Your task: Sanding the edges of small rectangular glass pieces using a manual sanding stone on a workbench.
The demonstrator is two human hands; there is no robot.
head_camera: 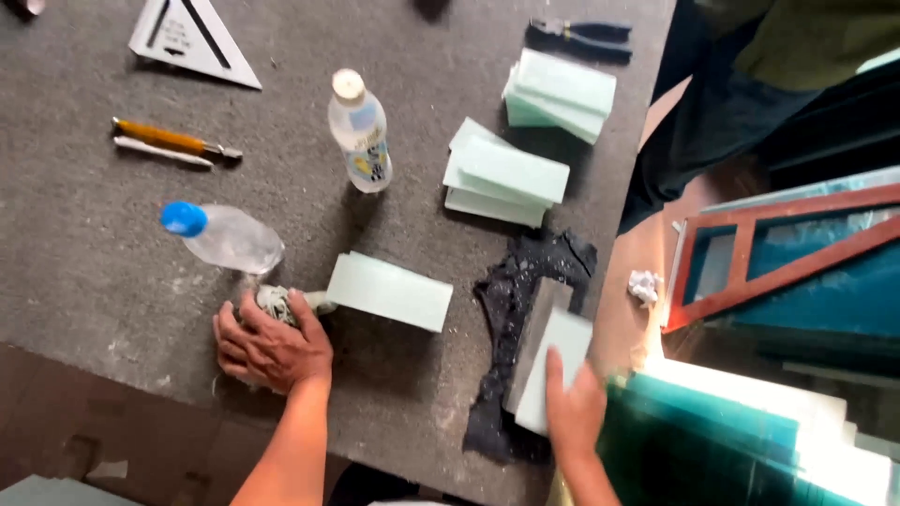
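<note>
My left hand (272, 345) is closed around a crumpled greyish rag (277, 302) on the grey worktable (84, 262), pressing it against the left end of a pale green glass strip (390, 291). My right hand (574, 409) grips the near end of a stack of glass pieces (555, 361) standing on edge on a black torn cloth (525, 272) near the table's right edge.
Two plastic bottles (360, 131) (223, 236) stand behind my left hand. Two stacks of pale green glass strips (506, 173) (561, 94), black pliers (579, 37), a glass cutter (173, 141) and a triangular square (192, 39) lie farther back. Large glass sheets (741, 440) and another person's legs (712, 112) are on the right.
</note>
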